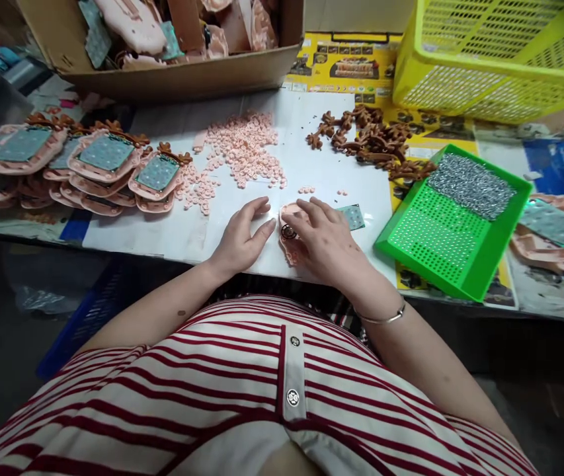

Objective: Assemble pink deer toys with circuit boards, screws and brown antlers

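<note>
A pink plastic casing (287, 250) with a dark round part in it lies on the white work surface in front of me. My right hand (328, 241) is over the casing, its fingers bent down onto it and hiding most of it. Just left of the casing, my left hand (246, 237) has its thumb and fingers apart, with nothing visible between them. A teal patterned plate (354, 217) sticks out beyond my right fingers. Small pink pieces (306, 190) lie a little farther off.
Stacked pink casings with teal plates (106, 155) stand at left. Beyond my hands are loose pink pieces (246, 145) and brown parts (375, 135). A green tray (483, 277) holds small metal pieces at right. A cardboard box (177, 79) and yellow basket (490, 86) bound the back.
</note>
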The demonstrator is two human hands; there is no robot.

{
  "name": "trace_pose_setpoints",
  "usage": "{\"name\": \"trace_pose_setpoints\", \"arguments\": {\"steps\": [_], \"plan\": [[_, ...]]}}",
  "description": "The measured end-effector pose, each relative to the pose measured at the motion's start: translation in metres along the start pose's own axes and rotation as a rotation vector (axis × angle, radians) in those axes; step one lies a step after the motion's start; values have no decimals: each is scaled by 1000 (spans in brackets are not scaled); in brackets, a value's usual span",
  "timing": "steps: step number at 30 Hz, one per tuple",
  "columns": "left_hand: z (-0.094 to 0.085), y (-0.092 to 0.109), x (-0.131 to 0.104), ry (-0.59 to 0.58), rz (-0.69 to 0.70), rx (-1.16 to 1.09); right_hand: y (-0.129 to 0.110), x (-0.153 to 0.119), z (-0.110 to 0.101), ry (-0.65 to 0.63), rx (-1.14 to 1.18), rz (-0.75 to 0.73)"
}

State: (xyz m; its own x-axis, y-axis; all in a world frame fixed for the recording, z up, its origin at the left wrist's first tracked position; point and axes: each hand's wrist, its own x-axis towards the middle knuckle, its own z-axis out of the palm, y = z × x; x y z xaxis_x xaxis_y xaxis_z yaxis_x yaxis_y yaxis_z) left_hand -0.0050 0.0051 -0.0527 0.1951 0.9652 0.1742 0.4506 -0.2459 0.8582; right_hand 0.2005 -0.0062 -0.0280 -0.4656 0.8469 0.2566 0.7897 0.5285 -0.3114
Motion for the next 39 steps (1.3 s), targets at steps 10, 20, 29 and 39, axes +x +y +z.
{"name": "trace_pose_setpoints", "arguments": {"steps": [10, 20, 29, 39], "plan": [[7, 11, 21, -116, 96, 159, 22, -29, -6, 186, 161, -13], [7, 41, 81, -617, 344, 382, 15, -50, -22, 279, 149, 65], [-3, 66, 77, -736, 293, 809, -7, -39, -14, 23, -151, 48], [-17, 63, 40, -736, -19, 622, 0, -49, -16, 81, -48, 7]]}}
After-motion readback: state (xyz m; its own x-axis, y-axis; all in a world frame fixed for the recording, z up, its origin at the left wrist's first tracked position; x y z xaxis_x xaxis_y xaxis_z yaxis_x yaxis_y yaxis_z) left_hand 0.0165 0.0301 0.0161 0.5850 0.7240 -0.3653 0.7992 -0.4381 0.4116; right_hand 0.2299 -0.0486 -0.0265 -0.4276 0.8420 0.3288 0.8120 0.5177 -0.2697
